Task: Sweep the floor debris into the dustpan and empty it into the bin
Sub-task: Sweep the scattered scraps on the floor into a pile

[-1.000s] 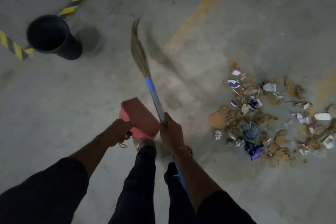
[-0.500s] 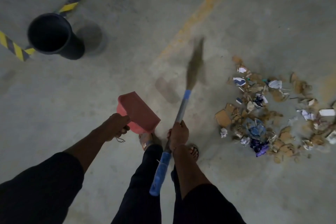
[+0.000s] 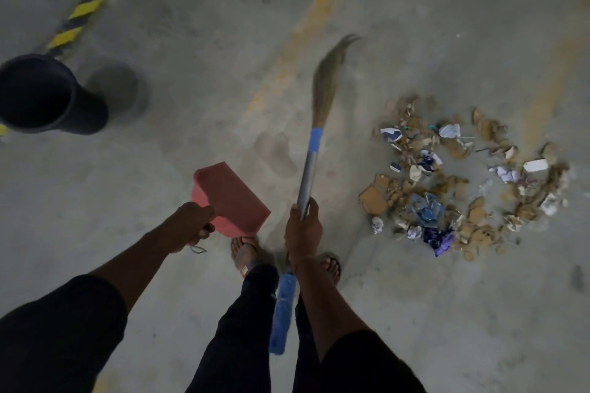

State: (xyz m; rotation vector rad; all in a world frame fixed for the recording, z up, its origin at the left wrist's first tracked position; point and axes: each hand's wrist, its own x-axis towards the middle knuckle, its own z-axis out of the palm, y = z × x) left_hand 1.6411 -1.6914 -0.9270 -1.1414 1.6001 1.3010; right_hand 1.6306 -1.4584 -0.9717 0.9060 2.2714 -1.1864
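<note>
Hands (image 3: 191, 223) on dustpan (image 3: 233, 198), broom (image 3: 308, 169)

The bin (image 3: 48, 96) is cut off at the left edge, and the broom's bristles (image 3: 329, 80) are motion-blurred.

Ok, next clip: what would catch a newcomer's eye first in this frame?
The debris pile of cardboard and paper scraps, spread on the floor at right. Then the red dustpan held in the left hand and the broom gripped by the right hand, with the black bin at far left.
</note>
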